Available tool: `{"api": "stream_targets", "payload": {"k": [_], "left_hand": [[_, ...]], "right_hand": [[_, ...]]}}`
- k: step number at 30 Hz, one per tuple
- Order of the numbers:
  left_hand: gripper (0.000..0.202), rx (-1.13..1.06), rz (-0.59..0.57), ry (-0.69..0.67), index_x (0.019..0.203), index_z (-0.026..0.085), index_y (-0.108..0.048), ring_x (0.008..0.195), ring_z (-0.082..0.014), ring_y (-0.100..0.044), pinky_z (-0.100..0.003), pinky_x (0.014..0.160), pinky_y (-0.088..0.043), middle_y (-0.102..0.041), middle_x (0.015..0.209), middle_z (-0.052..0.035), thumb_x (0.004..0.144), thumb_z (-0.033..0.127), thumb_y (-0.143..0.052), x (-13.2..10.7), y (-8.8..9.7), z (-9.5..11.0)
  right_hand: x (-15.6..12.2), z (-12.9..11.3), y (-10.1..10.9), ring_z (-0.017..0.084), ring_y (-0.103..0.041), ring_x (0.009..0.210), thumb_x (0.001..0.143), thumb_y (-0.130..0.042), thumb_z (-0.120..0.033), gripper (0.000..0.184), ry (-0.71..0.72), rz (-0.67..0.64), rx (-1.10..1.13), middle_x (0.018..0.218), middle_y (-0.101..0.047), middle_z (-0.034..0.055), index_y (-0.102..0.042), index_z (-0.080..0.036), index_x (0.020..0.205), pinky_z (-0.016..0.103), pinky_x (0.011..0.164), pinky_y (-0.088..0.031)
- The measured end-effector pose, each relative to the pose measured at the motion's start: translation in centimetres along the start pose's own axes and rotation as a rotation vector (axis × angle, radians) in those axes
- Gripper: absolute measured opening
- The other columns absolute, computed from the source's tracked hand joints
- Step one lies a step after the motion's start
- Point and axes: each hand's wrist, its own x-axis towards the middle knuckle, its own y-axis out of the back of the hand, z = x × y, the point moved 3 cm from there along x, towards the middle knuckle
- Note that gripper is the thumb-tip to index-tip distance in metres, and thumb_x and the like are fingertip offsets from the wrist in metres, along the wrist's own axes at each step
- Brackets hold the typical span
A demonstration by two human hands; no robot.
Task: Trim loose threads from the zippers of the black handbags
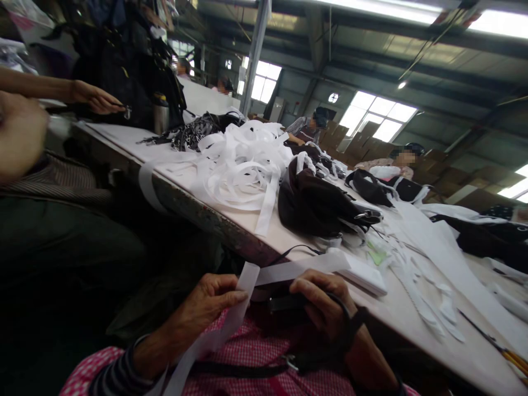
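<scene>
My left hand (pixel 216 300) pinches a white strip (pixel 239 308) between thumb and fingers, near the strip's upper end. The strip hangs down across my pink checked clothing. My right hand (pixel 324 297) is closed around a folded black strap (pixel 289 303), held in front of my lap. More of this strap loops over my right wrist and runs across my lap, where a metal ring (pixel 291 362) shows on it. Just behind my hands, another white strip (pixel 301 269) reaches to a white folded stack (pixel 363 272) on the table edge.
A heap of white strips (pixel 243 165) covers the table (pixel 223 217) ahead, beside a dark bag (pixel 317 201). Black straps with metal clips (pixel 190 132) and a bottle (pixel 161 113) stand farther left. A co-worker's hand (pixel 97 99) is at left. Scissors (pixel 513 357) lie far right.
</scene>
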Motion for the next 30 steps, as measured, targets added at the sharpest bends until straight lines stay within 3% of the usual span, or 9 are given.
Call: {"api": "stream_targets", "payload": {"k": [3, 6, 8, 13, 18, 30], "left_hand": [[0.043, 0.060, -0.071, 0.054, 0.086, 0.012, -0.074, 0.055, -0.0092, -0.048, -0.020, 0.049, -0.034, -0.064, 0.069, -0.0010, 0.081, 0.055, -0.074, 0.0, 0.0, 0.2], [0.041, 0.052, -0.112, 0.024, 0.088, 0.012, -0.072, 0.069, -0.0154, -0.060, -0.024, 0.061, -0.045, -0.069, 0.082, -0.0061, 0.085, 0.053, -0.069, 0.4, -0.7, 0.0], [0.036, 0.063, -0.112, -0.032, 0.082, 0.012, -0.069, 0.073, -0.0152, -0.058, -0.026, 0.070, -0.045, -0.067, 0.079, -0.0046, 0.085, 0.047, -0.068, 0.6, -1.3, -0.2], [0.031, 0.257, -0.039, -0.073, 0.077, 0.013, -0.066, 0.071, -0.0130, -0.043, -0.026, 0.067, -0.033, -0.051, 0.071, 0.0012, 0.084, 0.043, -0.064, 0.6, -1.9, -0.2], [0.036, 0.377, -0.049, -0.102, 0.082, 0.013, -0.070, 0.076, -0.0156, -0.047, -0.028, 0.071, -0.034, -0.057, 0.076, -0.0008, 0.088, 0.047, -0.058, 0.3, -2.2, 0.3], [0.031, 0.412, -0.047, -0.176, 0.082, 0.015, -0.073, 0.079, -0.0161, -0.054, -0.027, 0.074, -0.037, -0.063, 0.080, -0.0006, 0.091, 0.041, -0.060, 0.7, -1.6, 0.8]], "right_hand": [[-0.4, -1.5, 1.9, 0.007, -0.031, 0.038, 0.089, -0.070, -0.055, 0.040, 0.087, 0.135, 0.001, 0.044, -0.038, -0.0053, -0.068, -0.016, 0.079, 0.022, 0.037, -0.017], [-0.5, -2.7, 2.4, 0.008, -0.032, 0.036, 0.090, -0.070, -0.052, 0.036, 0.159, 0.204, 0.021, 0.043, -0.042, -0.0043, -0.069, -0.018, 0.080, 0.022, 0.037, -0.018], [-0.3, -3.1, 2.2, 0.008, -0.033, 0.035, 0.090, -0.069, -0.052, 0.035, 0.179, 0.215, 0.037, 0.043, -0.043, -0.0042, -0.069, -0.018, 0.080, 0.022, 0.036, -0.019], [0.3, -3.4, 1.5, 0.007, -0.032, 0.034, 0.091, -0.069, -0.050, 0.034, 0.202, 0.200, 0.078, 0.041, -0.043, -0.0053, -0.069, -0.018, 0.079, 0.021, 0.035, -0.017], [0.3, -3.4, 1.4, 0.006, -0.032, 0.033, 0.092, -0.068, -0.050, 0.034, 0.189, 0.175, 0.070, 0.041, -0.044, -0.0049, -0.069, -0.018, 0.079, 0.021, 0.034, -0.016], [0.7, -2.2, 0.8, 0.004, -0.031, 0.033, 0.094, -0.066, -0.052, 0.039, 0.089, 0.055, 0.030, 0.042, -0.043, -0.0067, -0.068, -0.014, 0.085, 0.018, 0.034, -0.017]]}}
